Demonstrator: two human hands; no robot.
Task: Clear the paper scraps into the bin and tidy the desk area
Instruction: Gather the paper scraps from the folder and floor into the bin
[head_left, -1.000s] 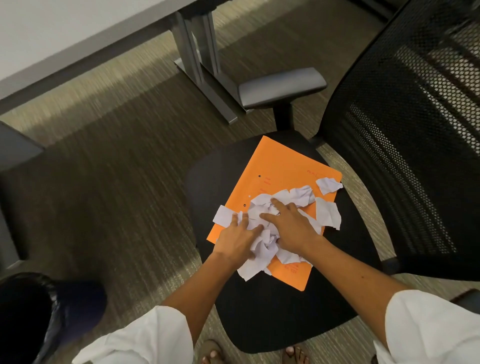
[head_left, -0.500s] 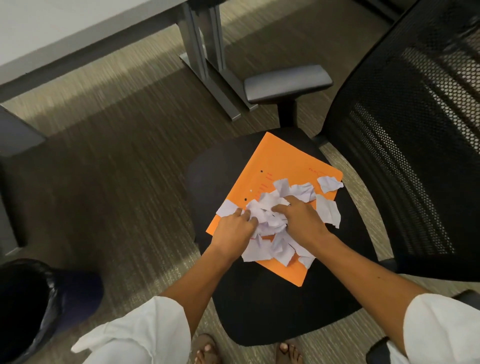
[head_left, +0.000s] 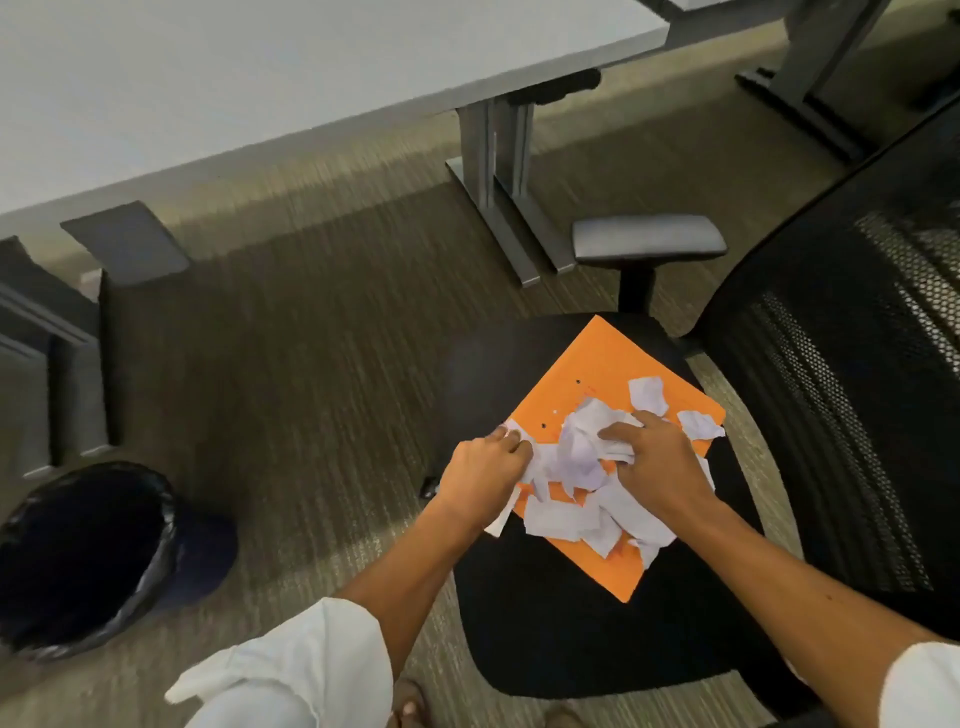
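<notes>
A heap of torn white paper scraps (head_left: 576, 493) lies on an orange folder (head_left: 597, 374), which rests on the black seat of an office chair (head_left: 550, 623). My left hand (head_left: 485, 462) grips the left edge of the heap, fingers curled into the paper. My right hand (head_left: 657, 462) clutches the right side, bunching scraps toward the middle. Two loose scraps (head_left: 649, 395) lie apart near the folder's far corner. A black-lined bin (head_left: 78, 551) stands on the carpet at the lower left, well away from both hands.
A white desk (head_left: 260, 78) spans the top, with a grey metal leg (head_left: 498, 176) just beyond the chair. The chair's armrest (head_left: 647, 241) and mesh back (head_left: 857, 389) rise to the right. Grey furniture (head_left: 62, 338) stands above the bin. Brown carpet separates chair and bin.
Both hands have squeezed the scraps into a tighter bunch. The view has swung left and up, bringing more of the bin and desk into sight.
</notes>
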